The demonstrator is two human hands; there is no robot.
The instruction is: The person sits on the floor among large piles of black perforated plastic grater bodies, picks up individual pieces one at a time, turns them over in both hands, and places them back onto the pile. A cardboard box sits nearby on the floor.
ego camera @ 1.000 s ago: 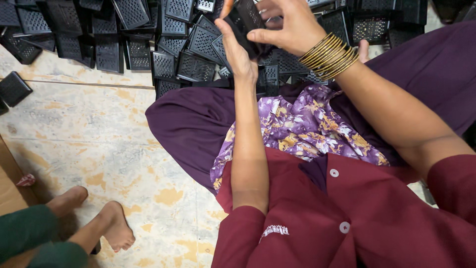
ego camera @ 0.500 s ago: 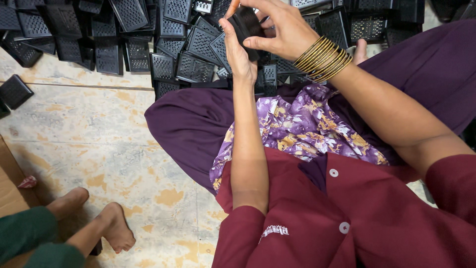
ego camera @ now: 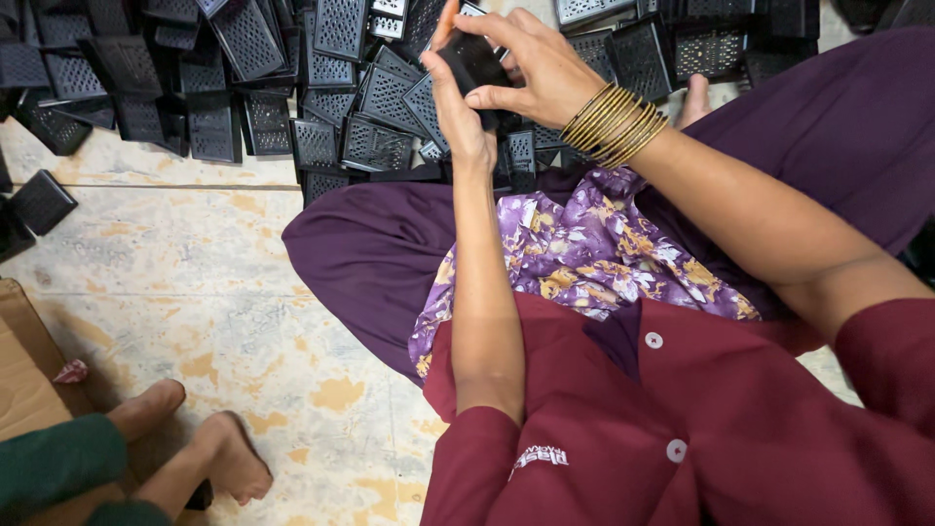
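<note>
I sit on the floor and hold a small black plastic part (ego camera: 474, 60) up in front of me with both hands. My left hand (ego camera: 456, 109) grips it from the left side, thumb up along its edge. My right hand (ego camera: 534, 66), with several gold bangles (ego camera: 614, 125) at the wrist, closes over it from the right. Just beyond my hands lies a heap of black perforated plastic covers (ego camera: 331, 107) on the floor.
My purple trousers and a flowered cloth (ego camera: 594, 253) fill my lap. Another person's bare feet (ego camera: 195, 448) and green trouser legs rest at the lower left beside a cardboard piece (ego camera: 24, 375). A loose black part (ego camera: 41, 201) lies at the left edge.
My hands have shifted a little while turning the black part between them; the right hand's fingers now wrap further over it. The other person's feet stay put.
</note>
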